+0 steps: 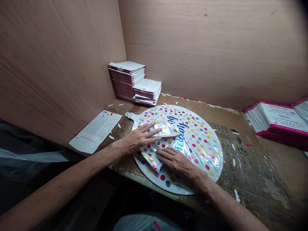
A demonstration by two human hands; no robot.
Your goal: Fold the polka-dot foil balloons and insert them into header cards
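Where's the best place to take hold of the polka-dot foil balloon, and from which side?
Probably the narrow tab of the polka-dot foil balloon, pinched from the upper left. It sticks out flat beyond the round body, clear of everything, while the left hand and right hand cover the middle.

From 1 head-worn camera: a close view, forward and down, over the bare left hand (138, 138), bare right hand (178, 162) and brown wooden bench (240, 179), toward a pinkish plywood corner (122, 32).
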